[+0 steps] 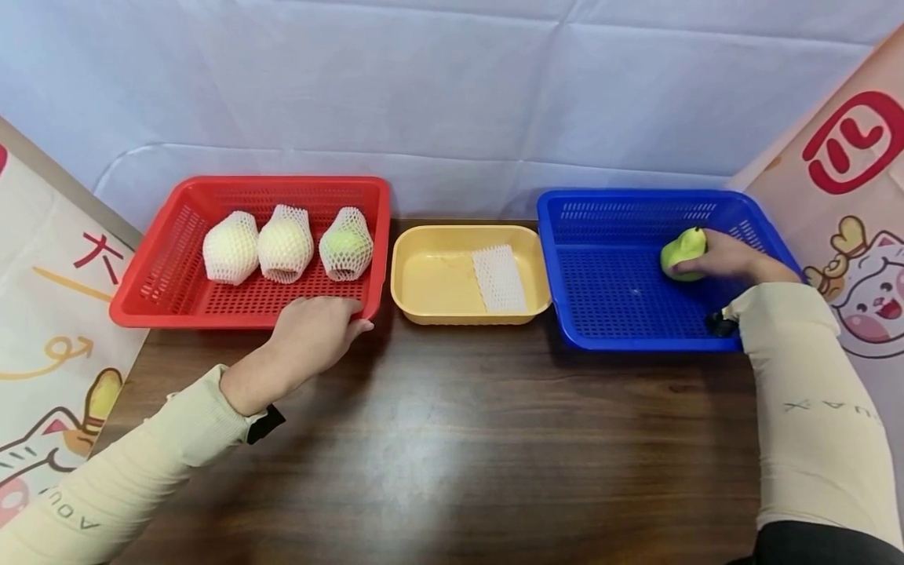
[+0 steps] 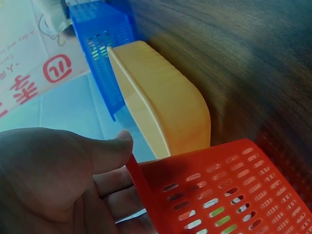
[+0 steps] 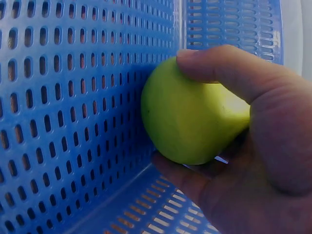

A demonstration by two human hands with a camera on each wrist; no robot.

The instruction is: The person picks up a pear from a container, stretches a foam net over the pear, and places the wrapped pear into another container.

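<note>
In the blue basket (image 1: 586, 314), my right hand (image 1: 730, 257) holds a green pear (image 1: 681, 253). The right wrist view shows the thumb and fingers round the pear (image 3: 190, 117), close against the basket's slotted plastic. My left hand (image 1: 314, 333) grips the rim of the red basket (image 1: 205, 320) at its front right corner. In the left wrist view the thumb is on one side of that rim and the fingers on the other. Three pears in white foam nets stand in the red basket: a left one (image 1: 231, 247), a middle one (image 1: 286, 245) and a right one (image 1: 346, 245).
Between the two baskets sits a shallow yellow tray (image 1: 431, 315), with a flattened white foam net (image 1: 499, 278) in it. All stand on a dark wooden table (image 1: 452, 439). White cloth (image 1: 452, 94) hangs behind, and printed panels flank both sides.
</note>
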